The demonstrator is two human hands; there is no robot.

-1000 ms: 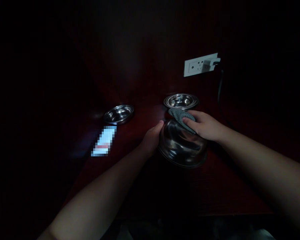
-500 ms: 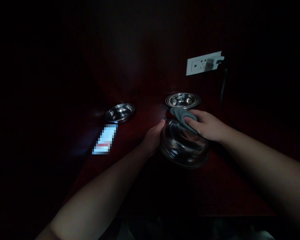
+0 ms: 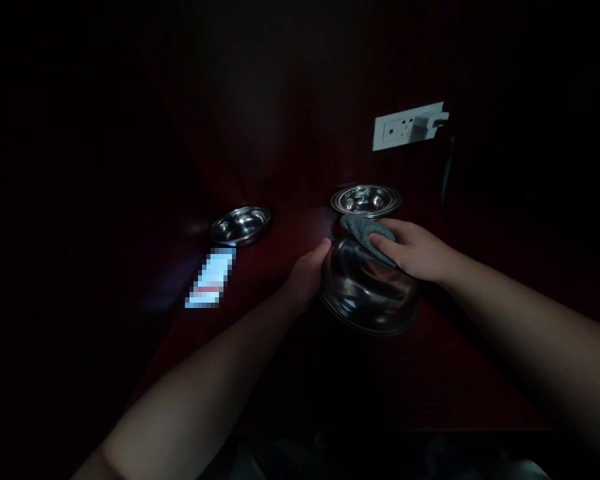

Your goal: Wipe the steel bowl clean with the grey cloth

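A shiny metal bowl (image 3: pixel 370 293) is held tilted above the dark red table, its outer side facing me. My left hand (image 3: pixel 307 273) grips its left edge, with the thumb on the metal and the other fingers mostly hidden. My right hand (image 3: pixel 415 250) is closed on a grey-green cloth (image 3: pixel 367 233), which lies against the upper part of the bowl. Just beyond the cloth sit stacked metal bowls (image 3: pixel 365 200). Another metal bowl (image 3: pixel 241 225) rests on the table to the left.
A lit, pixelated phone-like screen (image 3: pixel 211 279) lies at the table's left side. On the back wall is a white socket panel (image 3: pixel 407 127) with a plug, and a dark cable (image 3: pixel 447 175) hangs down at its right. The table's front edge (image 3: pixel 390 430) crosses below.
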